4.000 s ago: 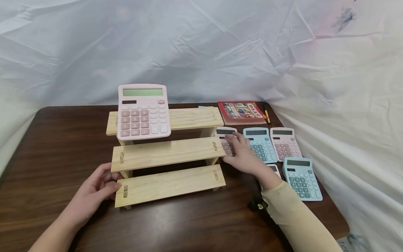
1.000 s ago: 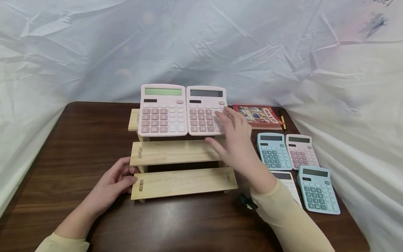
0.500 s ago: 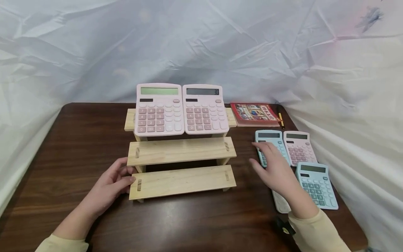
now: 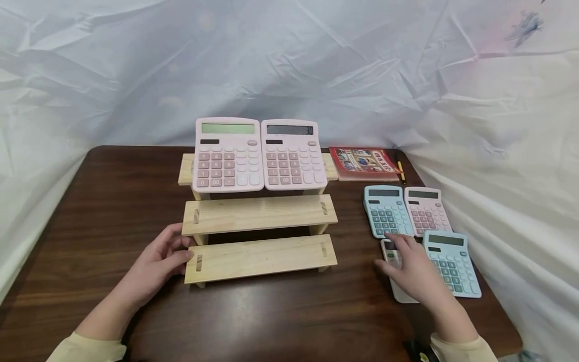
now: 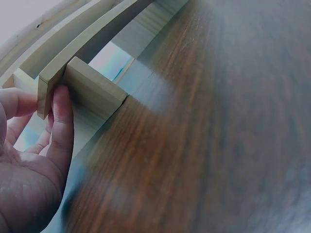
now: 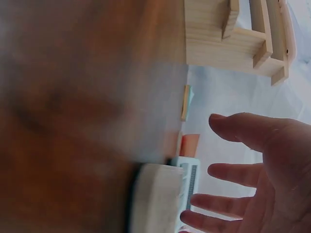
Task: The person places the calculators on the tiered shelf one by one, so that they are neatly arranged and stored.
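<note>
Tabletop [image 4: 289, 322] separates the stand [image 4: 260, 213], edge pinched by left hand [image 4: 158, 257], from the spread, empty right hand [image 4: 415, 270] over a white calculator [image 4: 400, 293].

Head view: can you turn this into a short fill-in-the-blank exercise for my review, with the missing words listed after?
1. Two pink calculators sit side by side on the ____ tier of the wooden stand.
2. The right one's display shows the number ____.
3. The left hand pinches the left end of the stand's ____ tier.
4. The book next to the pen has a ____ cover.

Missing words: top; 30; bottom; red.
</note>
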### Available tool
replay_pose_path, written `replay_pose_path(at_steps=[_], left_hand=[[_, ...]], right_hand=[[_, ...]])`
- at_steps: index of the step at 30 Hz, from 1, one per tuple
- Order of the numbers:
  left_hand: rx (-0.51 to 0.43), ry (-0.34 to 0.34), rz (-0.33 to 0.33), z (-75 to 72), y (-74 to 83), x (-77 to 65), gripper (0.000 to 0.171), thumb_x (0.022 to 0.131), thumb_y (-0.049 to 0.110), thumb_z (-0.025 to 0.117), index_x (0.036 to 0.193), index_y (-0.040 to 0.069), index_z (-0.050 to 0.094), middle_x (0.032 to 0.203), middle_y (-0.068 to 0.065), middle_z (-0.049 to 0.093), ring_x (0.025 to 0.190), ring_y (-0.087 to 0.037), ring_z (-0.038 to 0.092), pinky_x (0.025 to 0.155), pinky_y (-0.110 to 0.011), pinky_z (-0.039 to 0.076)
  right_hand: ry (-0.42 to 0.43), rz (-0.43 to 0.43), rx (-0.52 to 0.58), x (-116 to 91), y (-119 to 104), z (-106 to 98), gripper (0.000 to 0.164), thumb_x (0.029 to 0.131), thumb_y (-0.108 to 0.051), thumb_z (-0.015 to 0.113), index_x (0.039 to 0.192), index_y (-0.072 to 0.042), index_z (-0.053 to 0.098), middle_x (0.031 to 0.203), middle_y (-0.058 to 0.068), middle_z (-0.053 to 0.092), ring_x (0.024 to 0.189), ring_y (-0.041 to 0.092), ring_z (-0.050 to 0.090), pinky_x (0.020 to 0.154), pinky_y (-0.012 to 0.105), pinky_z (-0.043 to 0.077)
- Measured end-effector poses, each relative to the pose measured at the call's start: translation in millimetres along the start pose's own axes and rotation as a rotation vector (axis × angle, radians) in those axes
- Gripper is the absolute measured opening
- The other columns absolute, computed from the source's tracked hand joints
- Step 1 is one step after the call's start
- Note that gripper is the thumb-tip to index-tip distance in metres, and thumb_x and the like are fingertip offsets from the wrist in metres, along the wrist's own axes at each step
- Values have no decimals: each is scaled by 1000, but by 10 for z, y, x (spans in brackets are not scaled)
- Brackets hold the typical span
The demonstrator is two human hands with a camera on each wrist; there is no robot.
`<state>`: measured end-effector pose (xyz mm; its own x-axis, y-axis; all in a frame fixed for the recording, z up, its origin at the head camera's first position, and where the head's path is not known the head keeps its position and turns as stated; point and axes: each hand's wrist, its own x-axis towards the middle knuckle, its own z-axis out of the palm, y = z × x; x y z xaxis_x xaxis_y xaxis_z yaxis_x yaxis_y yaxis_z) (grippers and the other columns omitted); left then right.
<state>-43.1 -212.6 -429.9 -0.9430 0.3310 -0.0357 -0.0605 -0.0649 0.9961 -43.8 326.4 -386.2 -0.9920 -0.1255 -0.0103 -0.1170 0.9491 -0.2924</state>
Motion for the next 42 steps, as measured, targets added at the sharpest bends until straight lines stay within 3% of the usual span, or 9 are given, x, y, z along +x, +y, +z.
replay_pose_path(at_steps=[4,11,19,24,33,42], left_hand=[[3,2,3,5,3,2,48,98,1,54,141,9,34,110,-24,51,91,-20,64,65,-42,57],[11,5,3,-2,-11,-1,48,98,0,53,141,9,34,110,-24,51,90,-20,65,65,-43,57],[5,-9,20,12,5,4,48,98,-1,52,141,9,34,110,-25,51,90,-21,65,65,-43,57],[-3,-14,31,26,20,2,47,98,-1,52,141,9,35,109,-25,51,91,-22,64,65,-43,57],[0,-2,25,20,18,-3,47,98,-1,52,141,8,35,110,-26,51,92,-23,64,67,-44,57],[9,-6,20,18,16,-6,47,98,0,53,141,9,35,110,-27,49,92,-23,64,67,-43,57]], right_hand=[[3,-23,-52,-60,36,51,73,81,-43,76,136,-3,50,132,28,44,117,51,42,91,66,37],[-37,18,-136,-108,77,83,79,77,-44,79,137,-2,49,137,33,36,120,57,34,88,71,35],[-34,58,-106,-119,142,82,83,74,-42,82,136,1,46,135,37,34,117,60,32,91,71,32],[-56,97,-111,-115,160,58,88,74,-46,81,137,2,43,131,39,34,112,59,37,86,70,36],[-100,158,-87,-15,106,17,96,73,-38,78,145,5,30,127,41,32,107,55,42,81,66,42],[23,64,-34,44,-63,-53,92,71,-30,78,144,4,33,120,32,36,94,42,43,72,54,43]])
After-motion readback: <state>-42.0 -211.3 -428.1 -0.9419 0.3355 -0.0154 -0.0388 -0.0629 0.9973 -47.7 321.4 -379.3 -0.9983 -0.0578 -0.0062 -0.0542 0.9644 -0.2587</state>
